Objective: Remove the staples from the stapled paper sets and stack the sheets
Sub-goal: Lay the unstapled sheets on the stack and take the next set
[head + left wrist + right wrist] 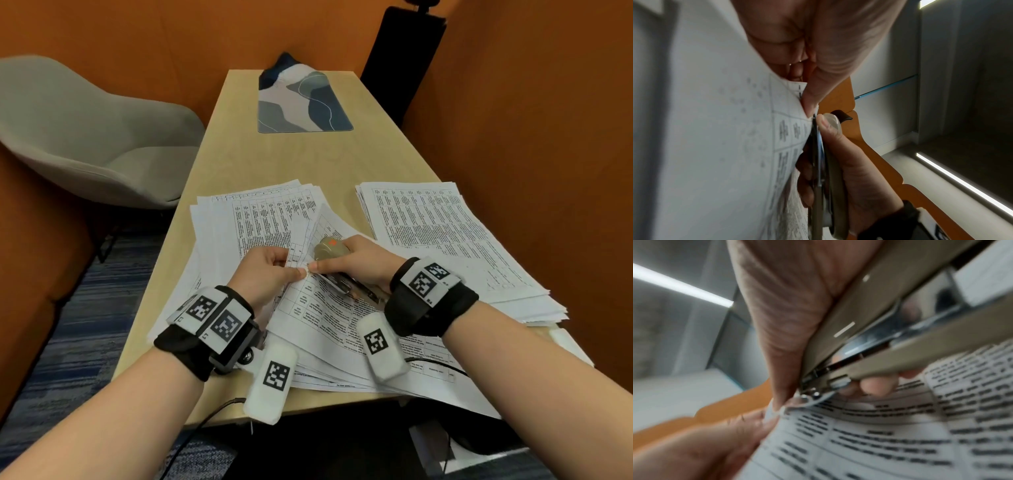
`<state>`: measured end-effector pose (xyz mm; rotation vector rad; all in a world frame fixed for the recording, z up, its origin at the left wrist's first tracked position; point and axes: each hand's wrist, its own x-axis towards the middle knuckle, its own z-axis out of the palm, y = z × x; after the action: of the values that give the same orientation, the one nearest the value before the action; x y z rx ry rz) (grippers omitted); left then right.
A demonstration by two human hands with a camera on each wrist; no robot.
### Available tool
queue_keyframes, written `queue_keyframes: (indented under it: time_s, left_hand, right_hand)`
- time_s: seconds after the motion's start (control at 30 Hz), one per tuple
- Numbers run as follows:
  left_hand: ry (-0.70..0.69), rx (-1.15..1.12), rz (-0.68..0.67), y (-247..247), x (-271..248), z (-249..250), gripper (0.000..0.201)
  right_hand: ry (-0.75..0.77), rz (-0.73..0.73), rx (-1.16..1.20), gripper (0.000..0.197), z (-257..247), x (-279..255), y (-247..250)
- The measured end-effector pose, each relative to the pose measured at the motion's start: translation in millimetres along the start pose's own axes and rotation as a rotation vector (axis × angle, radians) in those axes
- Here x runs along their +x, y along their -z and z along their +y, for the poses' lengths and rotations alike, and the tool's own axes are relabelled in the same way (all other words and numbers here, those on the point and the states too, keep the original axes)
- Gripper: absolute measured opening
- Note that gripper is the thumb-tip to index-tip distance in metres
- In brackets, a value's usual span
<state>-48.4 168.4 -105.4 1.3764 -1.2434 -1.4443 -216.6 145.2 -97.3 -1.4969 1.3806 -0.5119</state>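
Midway, I judge: a flat stack of sheets (442, 233) lies at the bench's (239, 154) right, while the left hand (265, 274) pinches the stapled set's (329, 308) corner and the right hand (356, 263) grips a beige stapler (330, 251) (its tail seemingly prying the staple), print too blurred to read.

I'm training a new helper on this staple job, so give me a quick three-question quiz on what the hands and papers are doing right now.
1. True or false: the right hand grips the beige metal-jawed stapler.
2. What does the left hand pinch? A) the corner of a printed paper set B) the patterned blue-grey desk mat
3. On which side of the hands does the neater stack of printed sheets lie?

Key: 1 true; 2 A; 3 right.
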Motion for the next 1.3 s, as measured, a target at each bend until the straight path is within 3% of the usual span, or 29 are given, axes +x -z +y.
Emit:
queue_keyframes:
  time_s: [0.13,0.33,0.53,0.7,0.87,0.97,1.03,1.1,1.2,1.3]
  left_hand:
    - [0.009,-0.082,0.036,-1.6,-3.4,-1.7,0.017]
    - [0.041,-0.078,0.028,0.3,-1.2,-0.8,0.017]
    - [0.051,-0.017,0.068,5.6,1.5,-6.0,0.017]
    - [0.073,0.037,0.099,5.5,5.5,-8.7,0.017]
    - [0.087,0.047,0.098,6.1,8.5,-8.9,0.016]
    - [0.094,0.024,0.094,6.2,8.5,-9.5,0.015]
    - [0.100,0.005,0.089,6.1,8.6,-9.7,0.014]
    - [0.105,-0.032,0.084,5.3,7.9,-9.1,0.015]
    - [0.104,-0.111,0.086,3.3,5.8,-7.5,0.015]
    - [0.115,-0.158,0.116,2.1,4.7,-8.4,0.016]
  right_hand:
    - [0.123,0.125,-0.307,0.028,-4.1,-0.3,-0.4]
    - [0.130,0.124,-0.485,0.039,-7.9,1.6,3.2]
    - [-0.125,0.147,-0.783,0.054,-0.1,22.1,53.7]
    - [-0.242,0.195,-1.099,0.042,6.3,46.6,98.6]
    - [-0.241,0.223,-1.099,0.025,20.6,64.6,112.0]
    - [-0.240,0.223,-1.112,0.031,13.0,68.5,101.9]
    - [-0.157,0.277,-1.113,0.040,-4.7,61.9,85.1]
    - [0.034,0.299,-1.024,0.039,-26.6,46.4,59.0]
    - [0.227,0.132,-0.859,0.023,-45.0,17.3,13.2]
    - [0.206,0.032,-0.829,0.015,-39.9,7.1,-17.5]
